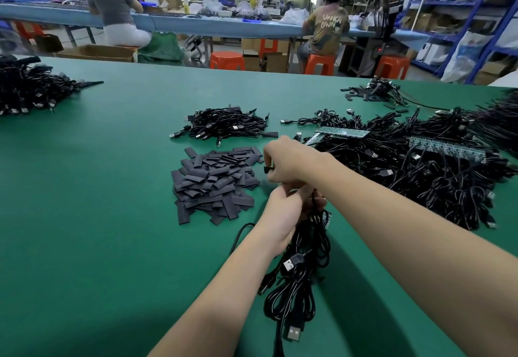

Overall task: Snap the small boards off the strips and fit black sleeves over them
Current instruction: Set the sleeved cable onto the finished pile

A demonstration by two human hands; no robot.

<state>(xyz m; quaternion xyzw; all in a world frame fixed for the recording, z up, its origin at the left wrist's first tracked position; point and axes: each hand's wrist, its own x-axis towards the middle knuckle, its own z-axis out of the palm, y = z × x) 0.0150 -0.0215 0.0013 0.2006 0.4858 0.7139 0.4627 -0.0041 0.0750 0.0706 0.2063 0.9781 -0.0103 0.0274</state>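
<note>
The right hand (283,164) pinches a black sleeve (268,170) just above the left hand (288,211), which grasps the cable bundle (302,272).

Left hand (283,213) grips a cable bundle (301,281); right hand (283,164) pinches a black sleeve (267,170).

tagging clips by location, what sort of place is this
Probably a small electronics assembly workshop: heaps of black USB cables and a pile of flat black sleeves on a green work table, with blue metal storage shelving behind.
</note>
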